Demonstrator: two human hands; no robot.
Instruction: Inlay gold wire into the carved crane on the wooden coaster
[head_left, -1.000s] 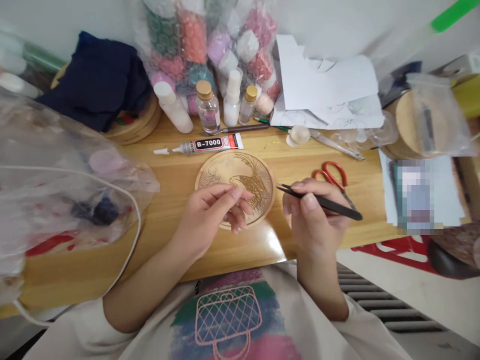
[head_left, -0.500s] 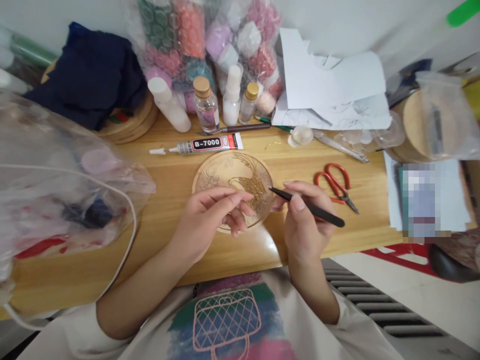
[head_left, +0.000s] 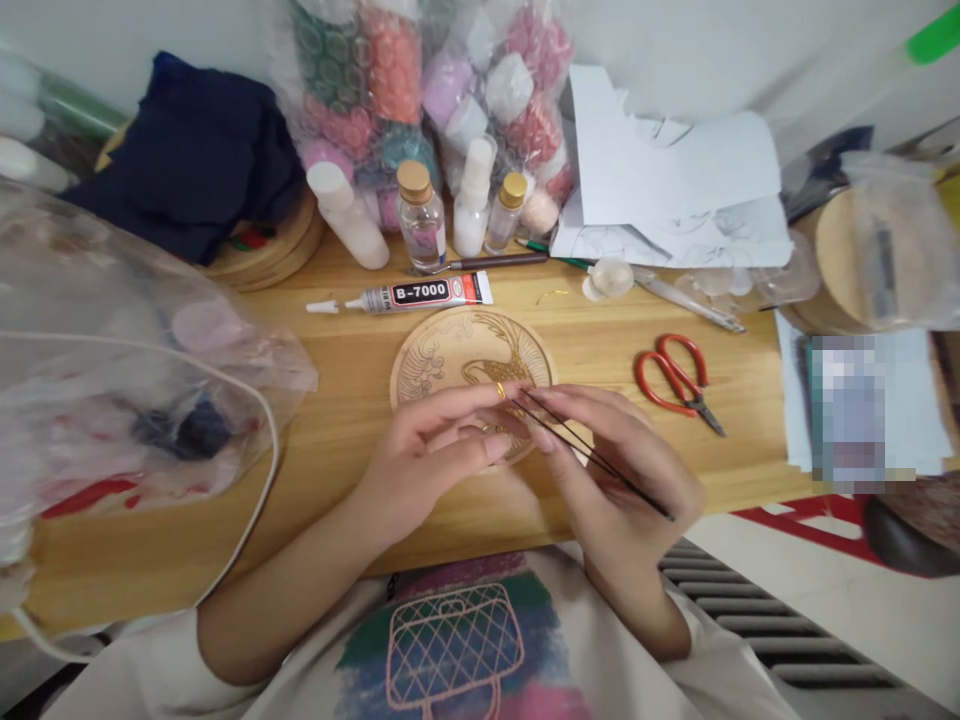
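My left hand [head_left: 442, 435] is held over the round wooden disc [head_left: 420, 345], its thumb apart from the outstretched index finger. A tiny curl of gold wire [head_left: 500, 391] lies on that index finger near the tip. In my right hand [head_left: 626, 470] are black tweezers [head_left: 600, 458], their two arms apart and the points beside my left fingertip, close to the gold curl. Carved lines and a bird with gold-coloured wire along its outlines cover the disc. Both hands hide its lower part.
Behind the disc lies a B-7000 glue tube [head_left: 427, 292] with its cap off. Red-handled pliers [head_left: 679, 385] rest to the right. Several bottles [head_left: 421, 220] stand at the back, beside white papers [head_left: 675, 180]. Plastic bags [head_left: 247, 370] and a white cable [head_left: 266, 420] occupy the left.
My right hand has moved left and turned, bringing the tweezers' points to my left index finger. My left thumb has come away from that finger, and the gold curl shows on it.
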